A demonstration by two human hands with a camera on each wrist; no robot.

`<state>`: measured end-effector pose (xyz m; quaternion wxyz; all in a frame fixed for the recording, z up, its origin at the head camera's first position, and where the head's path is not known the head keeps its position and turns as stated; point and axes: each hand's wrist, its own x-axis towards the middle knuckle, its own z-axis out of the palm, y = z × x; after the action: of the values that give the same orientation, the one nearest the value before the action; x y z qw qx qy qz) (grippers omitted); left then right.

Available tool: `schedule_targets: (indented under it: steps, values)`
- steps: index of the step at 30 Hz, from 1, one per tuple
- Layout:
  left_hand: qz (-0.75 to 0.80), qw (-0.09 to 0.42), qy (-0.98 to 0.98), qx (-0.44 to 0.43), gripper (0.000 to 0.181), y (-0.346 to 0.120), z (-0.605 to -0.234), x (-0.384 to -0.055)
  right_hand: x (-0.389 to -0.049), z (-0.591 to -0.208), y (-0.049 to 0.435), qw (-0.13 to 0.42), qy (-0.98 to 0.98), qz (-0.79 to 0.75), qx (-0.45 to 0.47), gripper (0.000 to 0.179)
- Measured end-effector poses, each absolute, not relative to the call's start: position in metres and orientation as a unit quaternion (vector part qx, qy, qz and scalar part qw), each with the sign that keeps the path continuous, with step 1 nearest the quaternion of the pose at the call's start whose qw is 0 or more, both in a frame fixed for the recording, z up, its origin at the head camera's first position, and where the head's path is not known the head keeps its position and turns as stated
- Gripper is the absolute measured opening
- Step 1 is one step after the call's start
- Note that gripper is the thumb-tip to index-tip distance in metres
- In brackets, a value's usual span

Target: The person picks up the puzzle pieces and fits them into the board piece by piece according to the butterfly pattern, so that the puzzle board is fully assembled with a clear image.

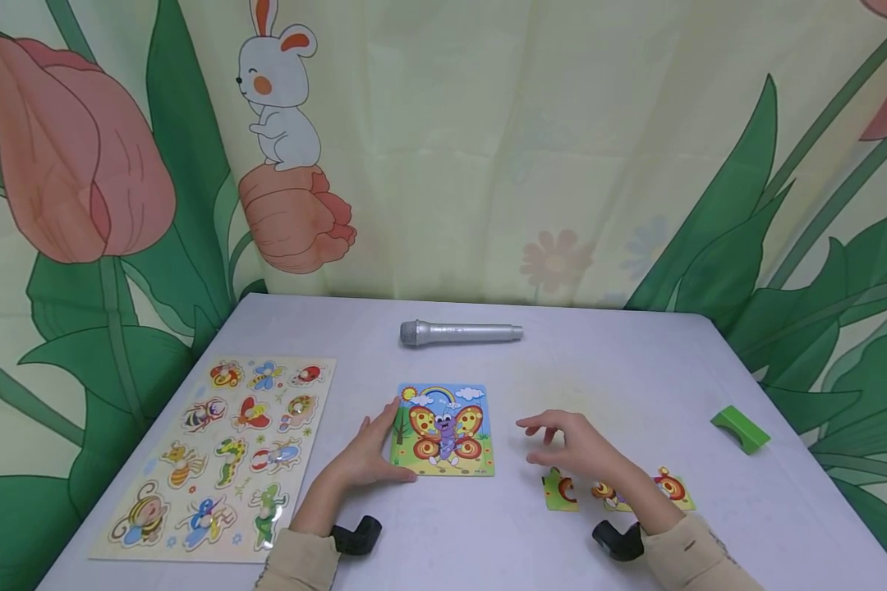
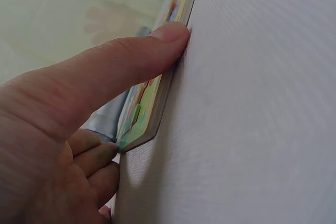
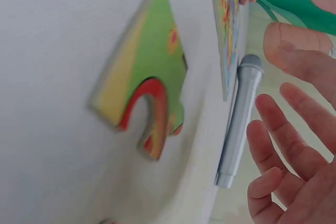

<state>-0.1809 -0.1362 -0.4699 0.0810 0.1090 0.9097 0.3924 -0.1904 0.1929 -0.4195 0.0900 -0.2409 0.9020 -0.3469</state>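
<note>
A small butterfly jigsaw puzzle (image 1: 452, 468) lies flat in the middle of the table. My left hand (image 1: 367, 454) spans its near left corner: the straight thumb (image 2: 152, 51) presses the near edge, and the fingers are along the left side. To the right of the puzzle, my right hand (image 1: 569, 442) hovers with loosely bent fingers and nothing in them. Below that hand lies a green jigsaw piece (image 3: 152, 51) with a red and yellow curved part. More jigsaw pieces (image 1: 676, 489) lie under the right forearm, which partly hides them.
A large board of insect pictures (image 1: 214, 460) covers the table's left side. At the back lies a silver microphone (image 1: 461, 332). A green arch-shaped block (image 1: 742, 428) sits near the right edge. Behind the table (image 1: 606, 361) hangs a curtain printed with tulips and a rabbit.
</note>
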Motion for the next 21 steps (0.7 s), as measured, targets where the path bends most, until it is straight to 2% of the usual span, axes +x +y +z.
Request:
schedule_targets:
  steps: [9, 21]
  values:
    - [0.392, 0.083, 0.91, 0.108, 0.116, -0.135, -0.469, -0.179, -0.172, -0.425, 0.216, 0.127, 0.913, -0.317, -0.224, 0.048]
    - [0.395, 0.081, 0.909, 0.111, 0.115, -0.135, -0.468, -0.178, -0.159, -0.432, 0.231, 0.12, 0.919, -0.281, -0.25, 0.052]
